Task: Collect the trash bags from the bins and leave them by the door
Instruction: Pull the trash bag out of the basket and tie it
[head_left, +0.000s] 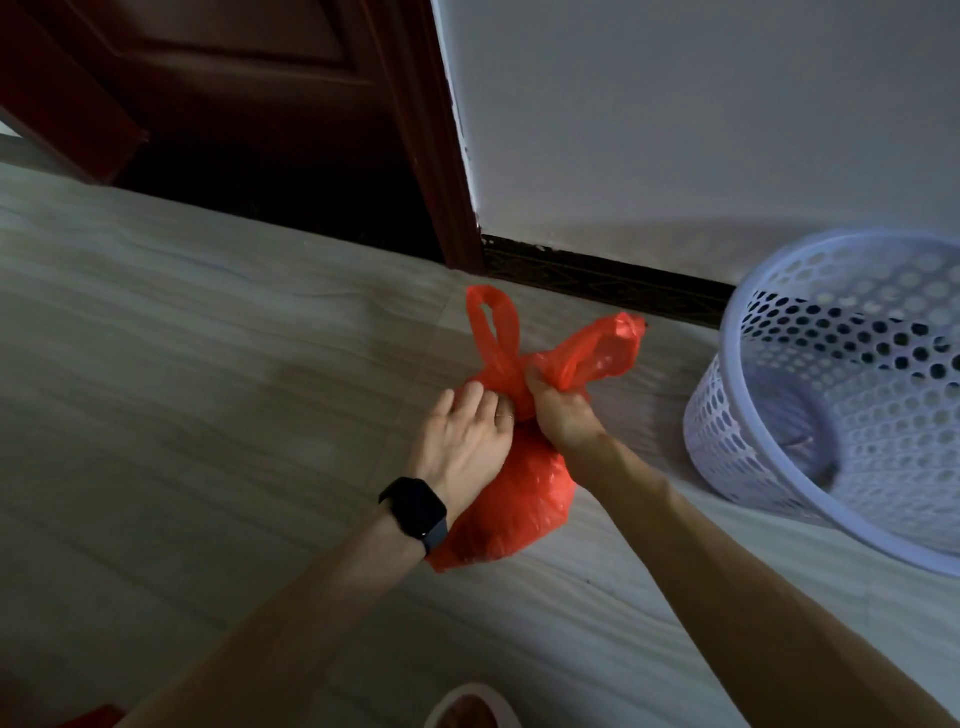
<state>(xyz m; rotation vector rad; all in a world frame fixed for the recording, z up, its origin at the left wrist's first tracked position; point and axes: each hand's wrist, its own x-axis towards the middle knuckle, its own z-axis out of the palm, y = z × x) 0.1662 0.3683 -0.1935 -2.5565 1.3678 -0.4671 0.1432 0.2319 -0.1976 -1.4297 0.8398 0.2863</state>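
Both hands bunch the neck of one red trash bag (511, 499) on the floor.

The left hand (462, 436) and right hand (558, 410) each pinch the base of a handle loop (493, 332), meeting above the bag's bulging body. The film looks thin, soft and probably light and slippery. It is best held by the loops or gathered neck, since the body could tear. I count one bag, two loops, one white perforated bin (727, 415) right of the right hand, and one dark door (260, 104) beyond both hands.
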